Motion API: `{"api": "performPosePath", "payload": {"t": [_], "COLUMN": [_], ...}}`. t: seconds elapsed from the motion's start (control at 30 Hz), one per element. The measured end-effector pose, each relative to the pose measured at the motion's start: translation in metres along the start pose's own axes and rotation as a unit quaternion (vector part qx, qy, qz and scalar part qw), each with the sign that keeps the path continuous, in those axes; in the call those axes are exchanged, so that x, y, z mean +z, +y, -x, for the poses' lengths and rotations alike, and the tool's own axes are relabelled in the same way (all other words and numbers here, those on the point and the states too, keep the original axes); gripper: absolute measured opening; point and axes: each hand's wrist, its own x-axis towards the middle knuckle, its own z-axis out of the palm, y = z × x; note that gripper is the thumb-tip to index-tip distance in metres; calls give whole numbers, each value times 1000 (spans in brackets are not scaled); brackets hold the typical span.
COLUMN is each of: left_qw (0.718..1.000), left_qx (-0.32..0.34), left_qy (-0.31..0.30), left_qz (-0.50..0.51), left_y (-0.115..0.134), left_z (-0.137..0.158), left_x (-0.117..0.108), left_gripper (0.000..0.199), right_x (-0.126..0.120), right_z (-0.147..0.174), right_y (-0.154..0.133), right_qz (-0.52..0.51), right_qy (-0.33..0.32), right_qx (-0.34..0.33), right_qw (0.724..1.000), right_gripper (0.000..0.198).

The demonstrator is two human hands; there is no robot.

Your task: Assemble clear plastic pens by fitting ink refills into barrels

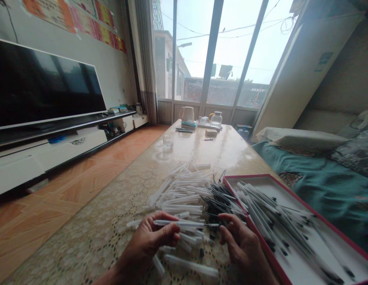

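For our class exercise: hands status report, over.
Left hand holding white tube. Right hand open, apart from tube. Pink-rimmed box close beside right hand.

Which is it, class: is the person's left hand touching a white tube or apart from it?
Touching: the head view shows the left hand pinching the white tube in its fingers.

On a table [231, 154], tubes [182, 208] lie left of piled sticks [221, 199]; right of both, a box [262, 183] holds more tubes [265, 213]. Behind the loose tubes stand a glass [167, 142] and, farther back, a jug [216, 119]. Television [44, 87] left of the table, windows [196, 51] beyond it.
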Motion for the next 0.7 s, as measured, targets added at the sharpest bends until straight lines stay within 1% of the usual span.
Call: {"api": "performPosePath", "payload": {"t": [0.07,0.2,0.33,0.4,0.47,0.57,0.63,0.7], "left_qw": [1000,1000,1000,1000,1000,997,993,989], "left_qx": [-2,-2,-7,-3,12,45,66,88], "left_qy": [-1,-1,-15,-8,15,68,101,118], "left_qz": [-7,-17,-25,-27,-20,3,2,-32], "left_y": [0,2,1,2,4,12,18,22], "left_z": [0,2,4,4,2,0,-2,-2], "left_x": [0,1,3,3,1,-6,-12,-16], "left_gripper": [32,31,30,31,32,33,31,28], "right_x": [-1,0,6,7,3,-10,-20,-26], "right_z": [-1,1,3,3,1,-4,-7,-10], "right_y": [4,1,-1,0,1,2,5,10], "right_qz": [-7,-3,5,26,65,135,193,253], "right_qy": [15,3,-39,-44,-19,40,75,103], "right_qx": [6,-7,-58,-92,-117,-134,-135,-124], "right_qw": [1000,1000,998,994,991,981,969,954], "right_gripper": [43,35,28,27,27,25,25,26]}}
